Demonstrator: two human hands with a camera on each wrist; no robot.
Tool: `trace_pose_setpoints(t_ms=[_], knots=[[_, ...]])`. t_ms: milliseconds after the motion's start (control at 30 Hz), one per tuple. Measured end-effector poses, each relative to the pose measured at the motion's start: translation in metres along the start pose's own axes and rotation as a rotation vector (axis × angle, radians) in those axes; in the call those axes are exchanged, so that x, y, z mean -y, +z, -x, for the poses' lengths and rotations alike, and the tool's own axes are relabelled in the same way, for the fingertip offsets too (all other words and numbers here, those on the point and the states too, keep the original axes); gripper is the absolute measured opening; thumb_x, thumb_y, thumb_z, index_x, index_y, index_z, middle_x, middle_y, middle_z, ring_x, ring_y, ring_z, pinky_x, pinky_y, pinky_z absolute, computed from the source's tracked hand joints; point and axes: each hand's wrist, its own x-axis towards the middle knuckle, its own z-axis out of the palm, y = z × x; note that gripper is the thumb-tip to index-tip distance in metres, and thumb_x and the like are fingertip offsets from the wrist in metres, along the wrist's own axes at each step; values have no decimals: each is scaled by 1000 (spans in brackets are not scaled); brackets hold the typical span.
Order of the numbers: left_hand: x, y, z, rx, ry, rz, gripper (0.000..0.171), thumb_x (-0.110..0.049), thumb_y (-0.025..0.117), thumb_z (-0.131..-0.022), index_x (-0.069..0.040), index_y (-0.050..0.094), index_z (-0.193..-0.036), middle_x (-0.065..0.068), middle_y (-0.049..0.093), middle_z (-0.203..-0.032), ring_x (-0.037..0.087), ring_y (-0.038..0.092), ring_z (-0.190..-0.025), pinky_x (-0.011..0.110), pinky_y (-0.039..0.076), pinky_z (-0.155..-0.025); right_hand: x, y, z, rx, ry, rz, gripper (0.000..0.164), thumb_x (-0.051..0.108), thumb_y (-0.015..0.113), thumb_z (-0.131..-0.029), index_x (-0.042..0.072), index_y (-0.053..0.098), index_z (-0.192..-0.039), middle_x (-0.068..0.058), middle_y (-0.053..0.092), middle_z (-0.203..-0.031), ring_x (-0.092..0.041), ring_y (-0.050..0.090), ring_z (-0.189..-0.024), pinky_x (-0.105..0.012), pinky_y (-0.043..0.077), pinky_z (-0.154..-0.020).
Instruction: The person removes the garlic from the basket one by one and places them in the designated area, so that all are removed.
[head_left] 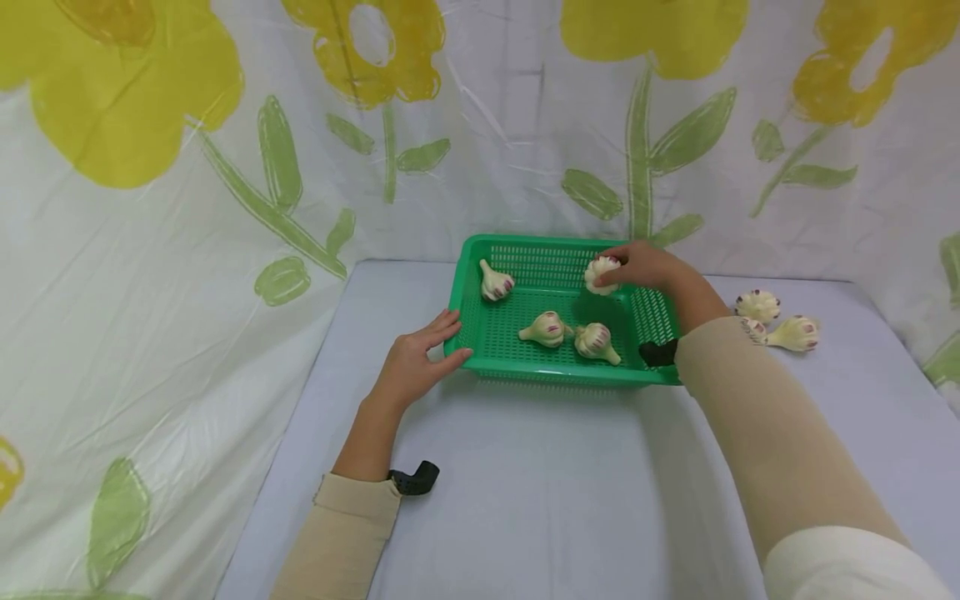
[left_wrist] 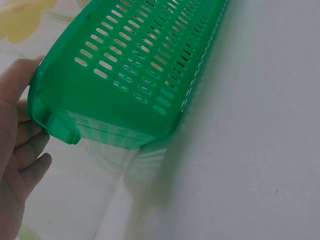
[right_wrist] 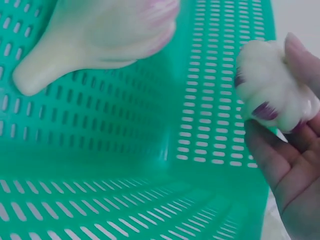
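My right hand (head_left: 643,265) pinches a garlic bulb (head_left: 602,275) over the right back part of a green plastic basket (head_left: 517,367). In the right wrist view, thumb and fingers lie on both sides of this garlic bulb (right_wrist: 270,85), its purple-tipped cloves facing the camera. My left hand (head_left: 412,362) holds the basket's front left corner, thumb at the front rim and fingers along the left side. Inside the basket lie three more garlic bulbs: one at the back left (head_left: 497,282), one near the middle (head_left: 547,330) and one right of it (head_left: 596,342).
On the white table (head_left: 525,483), right of the basket, lie more garlic bulbs (head_left: 797,333), partly covered by my right sleeve (head_left: 765,425). A white curtain (head_left: 480,167) with yellow flowers hangs behind the table and along its left side.
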Motion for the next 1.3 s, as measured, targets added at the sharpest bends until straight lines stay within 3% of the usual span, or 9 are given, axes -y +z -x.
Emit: trace_pose_setpoints(t_ms=[267, 433, 567, 800, 967, 1133, 1300], knots=[[-1, 1, 1, -5, -4, 7, 56, -32, 76, -87, -2, 62, -132, 3, 54, -143, 18, 49, -136, 43, 46, -105, -7, -13, 16, -46, 27, -184, 73, 48, 69, -90, 12, 44, -149, -17, 52, -140, -32, 48, -126, -55, 42, -105], [-1, 1, 1, -5, -11, 4, 55, -32, 76, -88, -2, 62, -132, 3, 54, -143, 18, 49, -136, 43, 46, -106, -14, -23, 25, -115, 18, -238, 70, 49, 67, -91, 13, 47, -148, -17, 55, -136, -25, 52, -116, -49, 45, -102], [-1, -1, 3, -6, -25, 15, 55, -33, 75, -88, -2, 62, -132, 3, 54, -144, 17, 48, -136, 43, 46, -106, -17, -33, 36, -181, 8, -248, 68, 51, 65, -91, 15, 49, -146, -10, 58, -132, -17, 54, -111, -38, 46, -98], [2, -6, 9, -35, -60, 38, 55, -33, 75, -88, -4, 62, -133, 1, 53, -145, 16, 46, -138, 44, 44, -107, -23, -51, 54, -249, 13, -298, 66, 54, 65, -89, 25, 50, -146, 6, 60, -127, -11, 51, -116, -39, 42, -100], [4, -10, 10, -49, -61, 41, 54, -32, 75, -88, -4, 62, -133, 1, 53, -145, 16, 47, -137, 44, 45, -107, -39, -59, 69, -288, 76, -308, 72, 59, 64, -88, 25, 46, -148, 13, 59, -118, -9, 52, -109, -35, 43, -96], [3, -11, 9, -39, -64, 31, 55, -32, 75, -88, -5, 61, -134, 1, 53, -145, 17, 47, -137, 44, 45, -107, -65, -64, 89, -337, 164, -350, 68, 63, 61, -87, 35, 46, -147, 13, 55, -126, -15, 46, -122, -47, 38, -105], [3, -10, 7, -45, -48, 18, 54, -30, 76, -88, -4, 62, -133, 2, 54, -144, 18, 48, -136, 45, 45, -106, -92, -66, 110, -424, 203, -531, 62, 53, 67, -88, 34, 50, -145, 16, 54, -127, -9, 45, -122, -19, 43, -100]])
